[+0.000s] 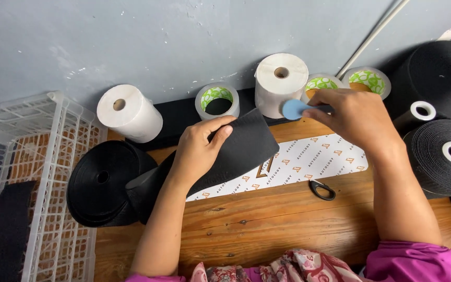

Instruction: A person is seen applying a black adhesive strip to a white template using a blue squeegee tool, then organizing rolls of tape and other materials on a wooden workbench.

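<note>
The left hand [200, 149] is closed on a flat piece of black webbing [241, 146], thumb on top and fingers underneath, holding it tilted above the wooden tabletop [267, 224]. The piece trails down to the left toward a large roll of black strap [103, 183] lying flat at the tabletop's left edge — whether the two are joined cannot be told. The right hand [356, 117] pinches a small blue chalk-like marker [294, 108] between thumb and fingertips, its rounded end pointing left, just above the upper right corner of the webbing and apart from it.

Beneath the webbing lies a white printed sheet [314, 159] with small orange marks, and just below its right end a pair of small black-handled scissors [322, 189] rests on the wood. Along the grey wall [184, 36] stand two white paper rolls — one lying on its side [129, 112] at the left, one upright [280, 83] behind the marker — and three tape rolls with green-patterned cores [216, 100] [320, 83] [370, 81]. Big black rolls with white cores [442, 156] are stacked at the right. A white plastic lattice crate [53, 156] stands at the far left, with a dark strip [6, 230] seen behind its wall. The person's pink sleeve [418, 263] shows at the bottom edge.
</note>
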